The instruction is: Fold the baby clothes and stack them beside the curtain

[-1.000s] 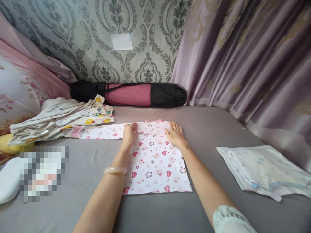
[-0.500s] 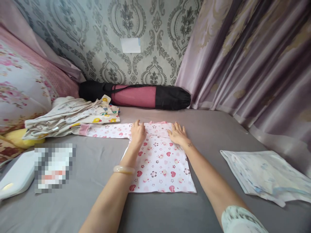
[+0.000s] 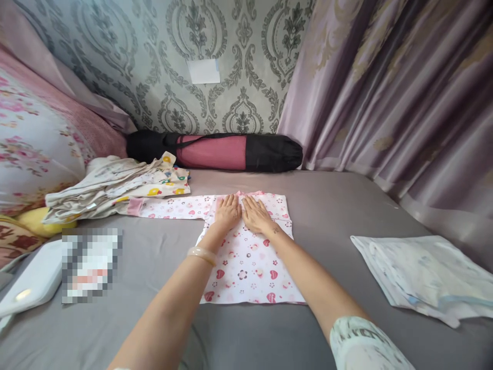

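Observation:
A white long-sleeved child's shirt with pink hearts and flowers lies flat on the grey bed sheet, its hem toward me. One sleeve with a pink cuff stretches out to the left; the right sleeve is folded across the body. My left hand rests palm down on the upper part of the shirt, fingers stretched out, a pale bangle on the wrist. Beside it, my right hand lies flat near the pink collar, fingers extended. Neither hand grips anything.
Rumpled patterned clothes lie at the left, touching the pink cuff. A folded pale cloth is at the right. A black and pink rolled bag lies along the wall. A white device sits at the lower left, beside a blurred-out item.
My right hand has slid left from the shirt's right shoulder to the collar area. My left hand has shifted slightly right and flattened, so both hands are now side by side.

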The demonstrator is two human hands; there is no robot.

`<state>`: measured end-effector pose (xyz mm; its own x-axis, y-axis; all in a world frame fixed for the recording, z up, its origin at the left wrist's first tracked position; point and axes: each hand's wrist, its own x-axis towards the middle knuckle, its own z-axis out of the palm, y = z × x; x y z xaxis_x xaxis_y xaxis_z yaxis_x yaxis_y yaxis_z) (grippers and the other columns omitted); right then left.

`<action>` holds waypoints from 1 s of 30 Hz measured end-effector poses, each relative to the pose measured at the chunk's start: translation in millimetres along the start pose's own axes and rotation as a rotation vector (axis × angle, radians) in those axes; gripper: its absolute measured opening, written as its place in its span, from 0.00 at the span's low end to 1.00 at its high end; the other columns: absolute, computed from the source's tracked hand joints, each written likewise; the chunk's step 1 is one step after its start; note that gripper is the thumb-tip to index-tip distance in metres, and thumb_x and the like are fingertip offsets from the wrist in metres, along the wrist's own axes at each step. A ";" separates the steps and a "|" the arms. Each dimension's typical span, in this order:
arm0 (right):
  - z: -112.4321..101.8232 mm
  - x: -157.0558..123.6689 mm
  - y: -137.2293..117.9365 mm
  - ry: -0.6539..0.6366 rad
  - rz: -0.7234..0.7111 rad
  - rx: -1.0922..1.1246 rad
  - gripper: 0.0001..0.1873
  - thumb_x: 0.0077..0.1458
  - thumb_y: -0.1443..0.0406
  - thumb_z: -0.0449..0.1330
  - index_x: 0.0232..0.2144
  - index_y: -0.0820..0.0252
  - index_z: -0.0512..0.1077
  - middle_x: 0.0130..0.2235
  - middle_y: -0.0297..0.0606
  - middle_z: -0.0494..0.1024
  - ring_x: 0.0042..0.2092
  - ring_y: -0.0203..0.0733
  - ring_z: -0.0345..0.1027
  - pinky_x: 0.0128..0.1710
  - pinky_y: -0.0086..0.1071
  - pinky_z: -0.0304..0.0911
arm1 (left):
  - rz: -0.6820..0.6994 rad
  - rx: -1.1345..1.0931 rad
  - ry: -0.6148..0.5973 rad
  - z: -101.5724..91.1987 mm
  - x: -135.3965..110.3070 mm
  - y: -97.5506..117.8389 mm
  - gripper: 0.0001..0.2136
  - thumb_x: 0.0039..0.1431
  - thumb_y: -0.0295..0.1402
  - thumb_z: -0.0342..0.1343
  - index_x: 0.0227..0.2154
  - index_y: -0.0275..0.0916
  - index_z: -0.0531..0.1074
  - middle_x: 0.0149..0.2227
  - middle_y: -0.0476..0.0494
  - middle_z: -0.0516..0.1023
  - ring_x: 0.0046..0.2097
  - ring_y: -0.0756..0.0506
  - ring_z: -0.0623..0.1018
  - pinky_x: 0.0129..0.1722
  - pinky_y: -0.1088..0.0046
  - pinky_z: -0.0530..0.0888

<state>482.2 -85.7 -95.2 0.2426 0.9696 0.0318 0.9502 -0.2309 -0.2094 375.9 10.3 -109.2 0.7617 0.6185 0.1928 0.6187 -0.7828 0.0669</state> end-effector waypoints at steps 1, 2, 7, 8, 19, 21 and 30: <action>-0.2 -0.8 2.3 0.002 0.031 0.000 0.34 0.64 0.60 0.35 0.67 0.72 0.47 0.69 0.44 0.43 0.69 0.44 0.34 0.67 0.43 0.29 | -0.010 0.006 0.005 1.1 -0.7 -0.2 0.24 0.67 0.33 0.34 0.63 0.30 0.57 0.65 0.33 0.59 0.66 0.39 0.59 0.64 0.57 0.53; -0.7 -1.8 4.6 0.005 0.068 -0.004 0.34 0.64 0.59 0.35 0.67 0.74 0.46 0.69 0.46 0.42 0.69 0.45 0.33 0.67 0.43 0.29 | -0.019 0.007 0.006 1.5 -1.1 0.2 0.25 0.67 0.34 0.33 0.63 0.29 0.56 0.65 0.33 0.59 0.66 0.39 0.58 0.64 0.56 0.52; -6.1 -10.4 17.6 -0.013 0.228 -0.040 0.36 0.64 0.57 0.36 0.67 0.77 0.43 0.70 0.48 0.37 0.70 0.47 0.28 0.67 0.43 0.29 | -0.085 -0.025 -0.027 -2.2 -0.9 1.8 0.26 0.67 0.36 0.34 0.63 0.25 0.57 0.65 0.30 0.58 0.67 0.38 0.56 0.65 0.57 0.51; -7.8 -12.7 20.4 -0.015 0.255 -0.046 0.36 0.64 0.57 0.35 0.67 0.77 0.42 0.70 0.49 0.36 0.70 0.47 0.28 0.67 0.43 0.29 | -0.096 -0.028 -0.029 -3.1 -0.8 0.8 0.27 0.67 0.38 0.35 0.62 0.24 0.57 0.65 0.29 0.57 0.67 0.37 0.56 0.65 0.57 0.51; -21.0 -29.2 53.2 -0.029 0.404 -0.102 0.37 0.64 0.56 0.35 0.66 0.79 0.43 0.69 0.52 0.40 0.69 0.50 0.31 0.66 0.43 0.31 | -0.162 -0.079 -0.037 -2.4 -4.1 -18.3 0.34 0.64 0.49 0.36 0.64 0.26 0.54 0.66 0.29 0.55 0.68 0.36 0.53 0.65 0.59 0.50; -20.3 -30.0 57.0 -0.015 0.423 -0.103 0.37 0.64 0.56 0.35 0.66 0.79 0.43 0.69 0.52 0.40 0.69 0.51 0.32 0.66 0.42 0.32 | -0.171 -0.082 -0.053 -2.9 -3.2 -18.6 0.35 0.64 0.49 0.35 0.64 0.26 0.52 0.66 0.29 0.54 0.68 0.36 0.52 0.66 0.58 0.49; -28.4 -21.8 52.4 -0.008 0.343 -0.077 0.37 0.64 0.55 0.34 0.67 0.76 0.43 0.69 0.51 0.39 0.69 0.49 0.30 0.67 0.43 0.27 | -0.150 -0.118 -0.197 -32.4 -14.6 -21.5 0.33 0.65 0.48 0.36 0.66 0.30 0.48 0.69 0.32 0.46 0.69 0.37 0.46 0.65 0.54 0.48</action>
<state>532.3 -121.3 -79.1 0.5487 0.8353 -0.0353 0.8259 -0.5481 -0.1324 345.2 15.9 -81.7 0.6935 0.7201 -0.0215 0.7092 -0.6771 0.1966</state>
